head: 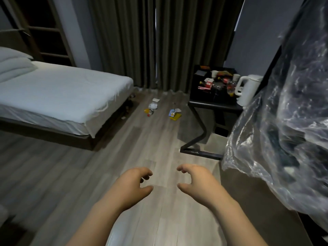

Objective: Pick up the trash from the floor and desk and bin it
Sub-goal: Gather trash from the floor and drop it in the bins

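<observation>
Two bare hands hang out over the wood floor [124,148], the left hand [132,185] and the right hand [195,181] side by side. Their fingers are loosely curled and each holds nothing. Ahead, a strip of bare floor runs between the bed [62,93] corner on the left and the black desk [213,105] with its Z-shaped leg on the right. At the far end, near the curtain [159,41], lies the floor trash: a white and orange clump [150,109] nearer the bed and a blue and yellow clump [174,114] nearer the desk, both well apart from the hands. More desk trash [216,83], wrappers and bottles, crowds the top beside a white kettle [246,89] at the near edge. A crinkled clear plastic bag [284,121] bulges in close on the right.
</observation>
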Motion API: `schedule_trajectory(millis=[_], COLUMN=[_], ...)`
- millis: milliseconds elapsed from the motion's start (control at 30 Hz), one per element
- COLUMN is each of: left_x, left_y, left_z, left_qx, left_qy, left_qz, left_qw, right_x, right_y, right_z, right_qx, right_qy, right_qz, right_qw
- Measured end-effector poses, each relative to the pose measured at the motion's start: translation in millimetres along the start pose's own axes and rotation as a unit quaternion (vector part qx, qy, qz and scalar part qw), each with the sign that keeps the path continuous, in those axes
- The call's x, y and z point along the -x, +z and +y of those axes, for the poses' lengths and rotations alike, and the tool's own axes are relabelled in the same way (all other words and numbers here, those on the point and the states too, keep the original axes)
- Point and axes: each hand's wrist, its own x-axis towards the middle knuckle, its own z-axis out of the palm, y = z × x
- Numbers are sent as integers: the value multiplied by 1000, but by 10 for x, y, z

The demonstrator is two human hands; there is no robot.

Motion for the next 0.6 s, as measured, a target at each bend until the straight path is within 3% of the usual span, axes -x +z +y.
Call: schedule_trajectory(millis=[600], left_x=[-2242], left_y=[-1455], left_z=[-1612], left_qx=[7], left_qy=[-21], left_qz=[18], left_qw=[1000], right_x=[-3005], right_y=[126], right_z=[-897], right_qx=[13], right_qy=[1], right_qz=[-19], right_qw=[1000])
